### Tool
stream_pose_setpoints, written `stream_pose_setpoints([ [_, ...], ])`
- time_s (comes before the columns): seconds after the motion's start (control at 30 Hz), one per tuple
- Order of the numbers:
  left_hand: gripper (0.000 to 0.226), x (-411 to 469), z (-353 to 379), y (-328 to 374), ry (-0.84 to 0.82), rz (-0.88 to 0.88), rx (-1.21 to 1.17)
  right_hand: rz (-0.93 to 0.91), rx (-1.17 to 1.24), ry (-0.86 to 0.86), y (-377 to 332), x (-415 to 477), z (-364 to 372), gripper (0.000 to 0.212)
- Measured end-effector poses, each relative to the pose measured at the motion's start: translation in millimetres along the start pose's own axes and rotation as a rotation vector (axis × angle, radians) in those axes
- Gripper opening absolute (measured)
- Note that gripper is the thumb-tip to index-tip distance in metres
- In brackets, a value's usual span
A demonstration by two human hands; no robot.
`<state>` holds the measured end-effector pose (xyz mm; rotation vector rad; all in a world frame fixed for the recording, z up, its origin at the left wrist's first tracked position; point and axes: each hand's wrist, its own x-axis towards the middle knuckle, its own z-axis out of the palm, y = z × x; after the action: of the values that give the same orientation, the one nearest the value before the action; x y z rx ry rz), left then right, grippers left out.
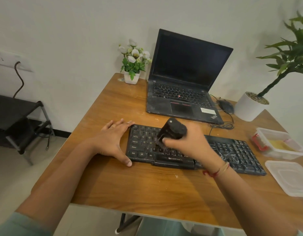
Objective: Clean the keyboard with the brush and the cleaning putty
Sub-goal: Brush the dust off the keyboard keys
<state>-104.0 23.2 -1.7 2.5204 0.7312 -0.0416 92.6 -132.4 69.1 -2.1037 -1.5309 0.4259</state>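
A dusty black keyboard (232, 150) lies across the wooden table (130, 184). My right hand (191, 142) grips a chunky black brush (172, 130) tilted over the keyboard's left letter keys, its blurred bristles touching the keys. My left hand (113, 142) lies flat with straight fingers against the keyboard's left end, thumb at the front corner. A clear tub (280, 143) at the right holds yellow cleaning putty (280, 145). White specks and scratchy streaks show on the keys to the right of my wrist.
An open black laptop (184, 86) stands behind the keyboard, a mouse (226, 106) and cable to its right. A small flower pot (132, 77) and a white planter (247, 108) sit at the back. The tub's loose lid (290, 178) lies near the right edge.
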Motion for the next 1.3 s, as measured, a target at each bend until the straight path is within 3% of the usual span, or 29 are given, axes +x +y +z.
stream_pose_setpoints([
  [0.1,0.157,-2.9,-1.9,3.9,-0.009,-0.020,-0.019,0.018,-0.159,0.183,12.9,10.5,-4.7,0.024],
  [0.33,0.158,-4.7,-4.2,6.2,-0.034,-0.028,-0.031,-0.012,0.043,-0.109,-2.4,-13.5,-1.7,0.019],
  [0.43,0.158,-2.5,-3.9,5.2,-0.036,-0.030,-0.029,0.036,-0.065,0.104,6.2,4.6,-15.1,0.023],
  [0.5,0.157,-1.1,-3.7,4.2,-0.045,-0.029,-0.028,0.069,-0.043,0.149,10.9,9.9,-14.3,0.025],
  [0.63,0.157,0.3,-2.9,2.5,-0.050,-0.019,-0.026,0.052,0.118,-0.149,4.4,-10.1,3.1,0.019],
  [0.7,0.158,-0.3,-3.7,3.7,-0.056,-0.019,-0.023,0.025,0.138,-0.212,3.3,-11.1,-0.9,0.020],
  [0.83,0.162,-3.0,-6.4,7.0,-0.088,-0.043,-0.032,0.069,-0.040,0.083,18.1,12.1,-17.7,0.020],
  [0.9,0.160,-1.1,-5.8,6.4,-0.091,-0.036,-0.015,0.055,-0.071,0.106,24.4,12.9,-14.9,0.020],
  [1.1,0.153,0.3,-5.2,7.1,-0.093,-0.016,-0.012,-0.102,0.080,-0.236,8.2,-19.5,2.3,0.017],
  [1.23,0.155,1.4,-4.0,5.3,-0.083,-0.012,-0.005,-0.011,-0.031,0.035,20.8,8.6,-15.7,0.019],
  [1.3,0.154,2.3,-3.0,3.9,-0.078,-0.017,0.001,0.018,-0.063,0.075,27.0,16.6,-15.8,0.018],
])
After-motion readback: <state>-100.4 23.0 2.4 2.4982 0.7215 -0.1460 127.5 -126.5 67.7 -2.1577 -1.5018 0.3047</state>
